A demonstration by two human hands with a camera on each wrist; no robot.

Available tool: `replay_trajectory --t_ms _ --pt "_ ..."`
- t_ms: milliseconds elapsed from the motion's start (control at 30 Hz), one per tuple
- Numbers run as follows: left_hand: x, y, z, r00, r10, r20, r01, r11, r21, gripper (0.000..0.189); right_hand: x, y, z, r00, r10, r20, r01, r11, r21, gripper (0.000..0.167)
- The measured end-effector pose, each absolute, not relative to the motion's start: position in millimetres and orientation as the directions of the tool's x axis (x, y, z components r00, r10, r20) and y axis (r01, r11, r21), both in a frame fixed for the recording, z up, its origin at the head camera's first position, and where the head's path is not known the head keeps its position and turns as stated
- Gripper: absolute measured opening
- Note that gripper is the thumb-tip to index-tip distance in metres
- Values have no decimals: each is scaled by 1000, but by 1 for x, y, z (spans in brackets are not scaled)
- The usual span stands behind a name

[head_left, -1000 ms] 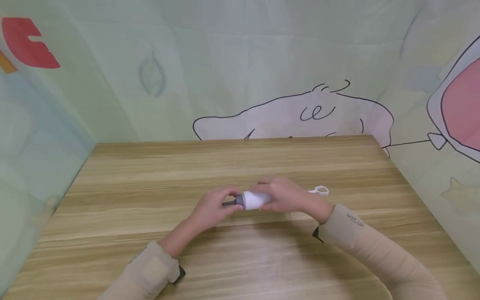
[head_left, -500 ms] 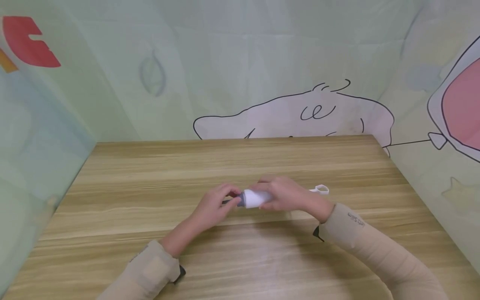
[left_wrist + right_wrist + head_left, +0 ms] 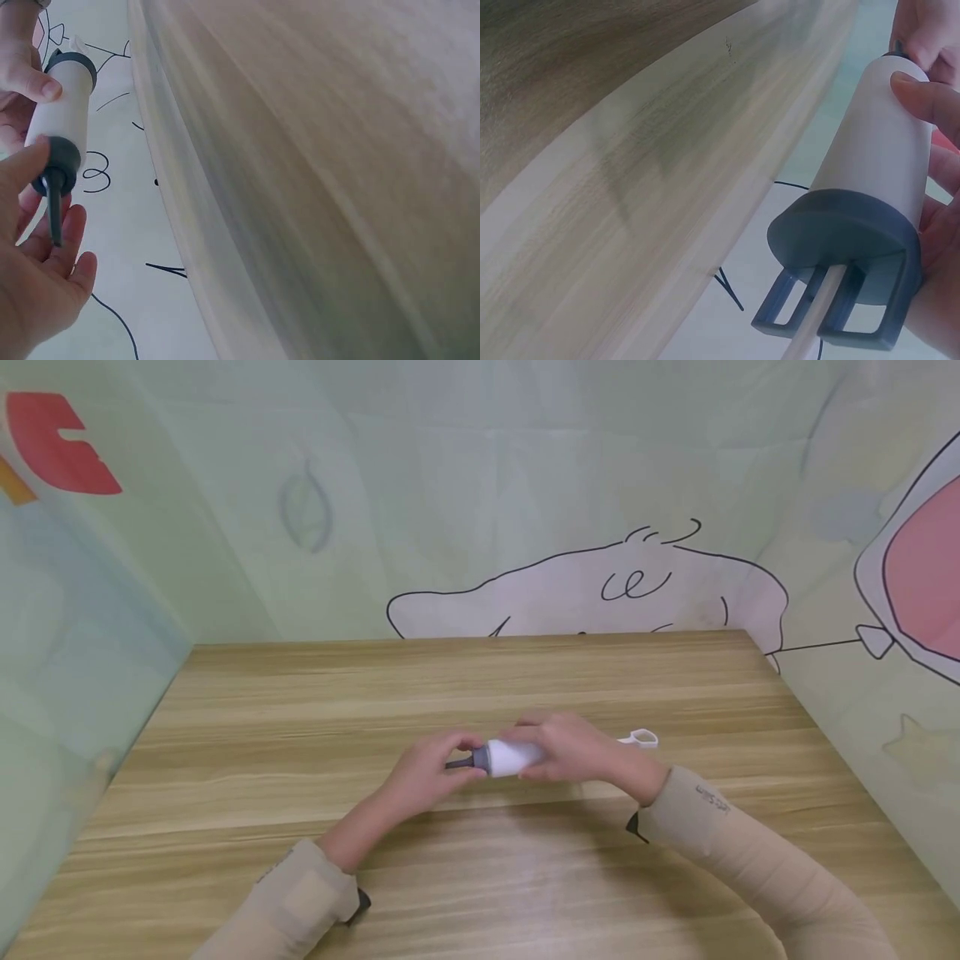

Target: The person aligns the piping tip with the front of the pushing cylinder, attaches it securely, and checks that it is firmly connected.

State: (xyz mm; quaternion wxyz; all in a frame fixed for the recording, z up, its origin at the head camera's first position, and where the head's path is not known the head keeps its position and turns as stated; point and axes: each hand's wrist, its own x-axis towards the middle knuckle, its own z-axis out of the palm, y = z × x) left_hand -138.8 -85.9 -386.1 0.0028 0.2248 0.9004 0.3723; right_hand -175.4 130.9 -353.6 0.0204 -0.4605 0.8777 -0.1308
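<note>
Both hands hold a large syringe, with a white barrel (image 3: 510, 758), level over the middle of the table. My left hand (image 3: 426, 774) pinches its grey nozzle cap (image 3: 66, 159) between thumb and fingers. From this cap a thin grey spout (image 3: 54, 210) sticks out past the fingers. My right hand (image 3: 567, 749) grips the barrel, thumb along one side and fingers around the other. In the right wrist view, a grey end collar (image 3: 832, 232) with two square finger loops and a white plunger rod (image 3: 817, 315) show. The plunger's ring end (image 3: 633, 742) juts out beyond the right hand.
The wood-grain table (image 3: 337, 685) spreads under both hands. A pale cloth backdrop (image 3: 450, 510) with cartoon drawings stands behind its far edge and along both sides. Beige sleeves (image 3: 757, 852) cover both forearms.
The left thumb and fingers have shifted on the nozzle cap, closing forward and then drawing apart again, so more of the spout shows. The right hand and barrel stay nearly still.
</note>
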Motion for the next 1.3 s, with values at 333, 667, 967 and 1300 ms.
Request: replay_trajectory --t_ms 333,667,967,1300 --pt "-137 -85 -385 -863 428 268 485 559 672 17 -176 132 -355 -569 -816 105 -811 534 -240 46" --pt "-138 -85 -383 -902 410 137 382 608 696 30 -175 131 -352 -579 -808 105 -804 546 -234 47" --pt "-138 -85 -383 -887 423 186 432 617 657 32 -176 132 -352 -574 -813 99 -808 542 -230 48" --pt "-138 -85 -382 -921 354 162 370 670 644 30 -176 133 -352 -591 -799 111 -797 557 -234 48"
